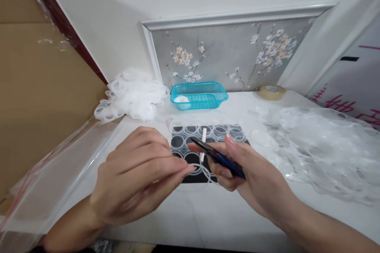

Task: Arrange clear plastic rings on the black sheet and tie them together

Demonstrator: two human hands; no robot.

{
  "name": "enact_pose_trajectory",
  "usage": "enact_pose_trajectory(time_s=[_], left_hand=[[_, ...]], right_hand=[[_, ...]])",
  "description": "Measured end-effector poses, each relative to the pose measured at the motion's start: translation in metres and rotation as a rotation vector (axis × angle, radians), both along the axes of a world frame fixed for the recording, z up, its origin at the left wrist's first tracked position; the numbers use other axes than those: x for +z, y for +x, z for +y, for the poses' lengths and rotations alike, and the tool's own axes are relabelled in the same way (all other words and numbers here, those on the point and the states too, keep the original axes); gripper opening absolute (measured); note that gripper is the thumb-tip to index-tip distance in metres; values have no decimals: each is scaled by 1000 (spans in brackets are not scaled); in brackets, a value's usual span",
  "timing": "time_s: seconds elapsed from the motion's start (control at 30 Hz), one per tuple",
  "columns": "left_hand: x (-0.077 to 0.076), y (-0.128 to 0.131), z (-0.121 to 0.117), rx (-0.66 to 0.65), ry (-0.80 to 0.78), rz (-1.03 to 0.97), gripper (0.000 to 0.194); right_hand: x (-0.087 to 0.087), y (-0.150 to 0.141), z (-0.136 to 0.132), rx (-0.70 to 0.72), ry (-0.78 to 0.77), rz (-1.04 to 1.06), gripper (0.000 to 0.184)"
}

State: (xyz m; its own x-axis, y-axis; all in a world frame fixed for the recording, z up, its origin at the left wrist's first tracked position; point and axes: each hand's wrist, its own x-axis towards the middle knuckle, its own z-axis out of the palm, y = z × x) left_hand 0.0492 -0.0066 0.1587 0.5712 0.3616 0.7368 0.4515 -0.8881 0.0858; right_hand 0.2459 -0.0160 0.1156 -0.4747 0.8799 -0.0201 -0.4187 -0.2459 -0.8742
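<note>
Over white tabletop (pixel 190 213) before floral panelling (pixel 225 47), left hand (pixel 133 178) pinches ring (pixel 198 165), right hand (pixel 252 170) grips scissors (pixel 220 159).

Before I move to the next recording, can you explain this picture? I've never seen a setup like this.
There's no machine here: a person works with bare hands, and a head-worn camera looks forward and down at them. The left hand pinches a translucent ring at its fingertips. The right hand holds a blue-handled cutting tool, its dark blades pointing left.

Beneath them, on the white table, is a dark circle-patterned mat. Behind it sits a teal basket with something white inside, and a tape roll farther right. Whitish, see-through loops are heaped in a left pile and a right pile.
</note>
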Motion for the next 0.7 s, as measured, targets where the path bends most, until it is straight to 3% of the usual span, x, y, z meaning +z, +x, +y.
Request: enact_pose_trajectory(time_s=[0.23, 0.33, 0.7], left_hand=[[1, 4, -2, 56, 44, 12, 14], [7, 3, -1, 39, 43, 117, 12], [14, -3, 2, -2, 14, 232, 10]], right_hand=[[-8, -4, -2, -15, 75, -75, 51], [-12, -4, -3, -5, 69, -102, 50], [-10, -3, -3, 14, 83, -132, 51]])
